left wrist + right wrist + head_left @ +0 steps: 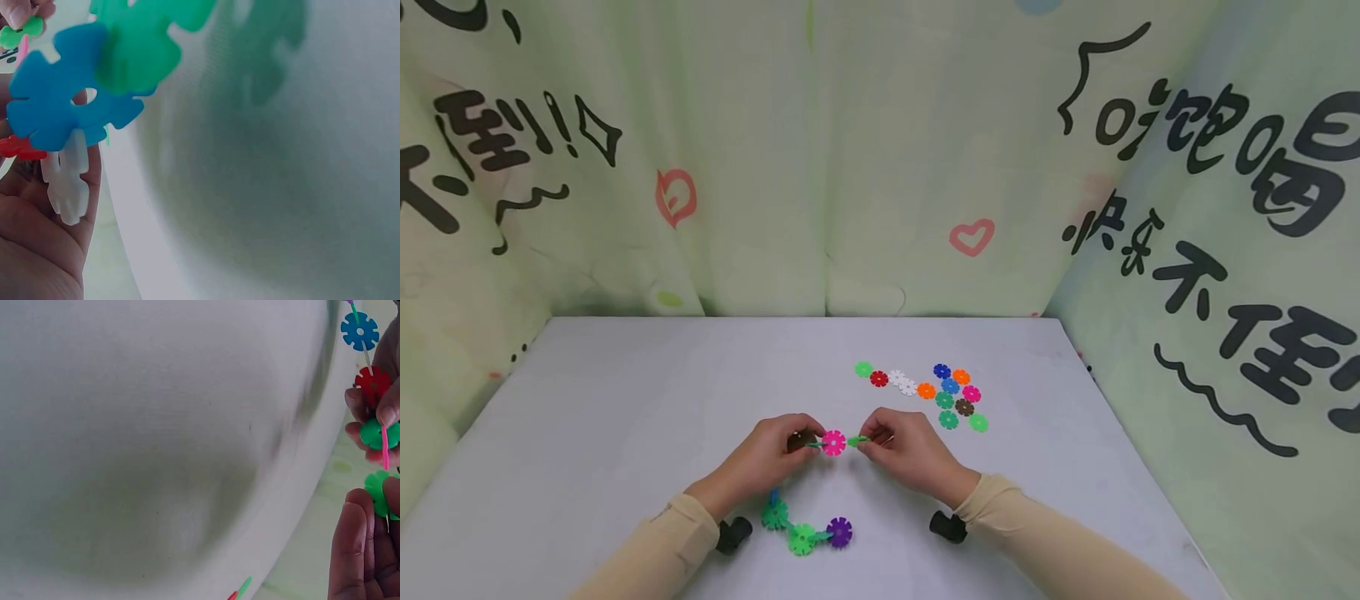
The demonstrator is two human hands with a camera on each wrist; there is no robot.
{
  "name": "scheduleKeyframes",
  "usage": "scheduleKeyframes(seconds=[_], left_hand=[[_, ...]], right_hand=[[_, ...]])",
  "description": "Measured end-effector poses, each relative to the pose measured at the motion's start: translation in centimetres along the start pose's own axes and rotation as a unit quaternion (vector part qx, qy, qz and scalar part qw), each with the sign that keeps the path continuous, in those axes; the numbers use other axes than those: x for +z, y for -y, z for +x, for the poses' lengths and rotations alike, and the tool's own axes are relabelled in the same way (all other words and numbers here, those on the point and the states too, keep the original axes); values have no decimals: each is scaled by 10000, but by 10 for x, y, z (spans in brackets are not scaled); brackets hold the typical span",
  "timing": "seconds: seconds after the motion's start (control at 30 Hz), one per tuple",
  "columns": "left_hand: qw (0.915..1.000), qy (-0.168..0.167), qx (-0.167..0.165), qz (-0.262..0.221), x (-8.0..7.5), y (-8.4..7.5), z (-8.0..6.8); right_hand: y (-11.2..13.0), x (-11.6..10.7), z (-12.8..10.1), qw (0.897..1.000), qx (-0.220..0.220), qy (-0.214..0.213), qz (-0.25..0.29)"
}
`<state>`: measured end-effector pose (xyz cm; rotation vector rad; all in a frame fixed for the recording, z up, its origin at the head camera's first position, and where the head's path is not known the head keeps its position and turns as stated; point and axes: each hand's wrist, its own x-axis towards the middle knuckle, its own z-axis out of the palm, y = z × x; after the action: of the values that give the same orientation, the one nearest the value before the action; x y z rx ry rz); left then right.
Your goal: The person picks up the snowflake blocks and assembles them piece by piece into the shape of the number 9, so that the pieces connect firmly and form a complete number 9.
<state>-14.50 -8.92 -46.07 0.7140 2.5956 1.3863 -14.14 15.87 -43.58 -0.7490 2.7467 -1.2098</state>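
Left hand: fingers pinched on the snowflake-disc chain.
Right hand: a green disc is pinched against the pink disc.
Risk: slots may be misaligned; links could be popped apart.

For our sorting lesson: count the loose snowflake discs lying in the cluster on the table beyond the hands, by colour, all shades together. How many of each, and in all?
Green: 4
White: 2
Orange: 2
Blue: 2
Red: 1
Pink: 1
Brown: 1
Total: 13

Tan long sleeves cover both forearms, with what look like small black wrist cameras.
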Motion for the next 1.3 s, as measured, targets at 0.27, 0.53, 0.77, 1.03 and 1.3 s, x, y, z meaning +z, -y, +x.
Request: scheduleKeyframes(seconds=[0.27, 0.53, 0.77, 1.03, 1.3], left_hand=[[9999, -7, 100, 20, 1, -2, 1], [9999, -12, 121, 40, 0, -3, 0], [9998, -42, 158, 118, 0, -2, 0], [9998, -52, 124, 155, 0, -2, -2], [9995, 7, 265, 160, -1, -6, -1]], right_hand=[[1, 7, 1, 9998, -214, -30, -19], [2, 9, 2, 9995, -274, -112, 71], [1, 11, 0, 9995, -268, -111, 135], [4, 11, 0, 9994, -294, -116, 158], [7, 10, 0, 9993, -287, -213, 53]])
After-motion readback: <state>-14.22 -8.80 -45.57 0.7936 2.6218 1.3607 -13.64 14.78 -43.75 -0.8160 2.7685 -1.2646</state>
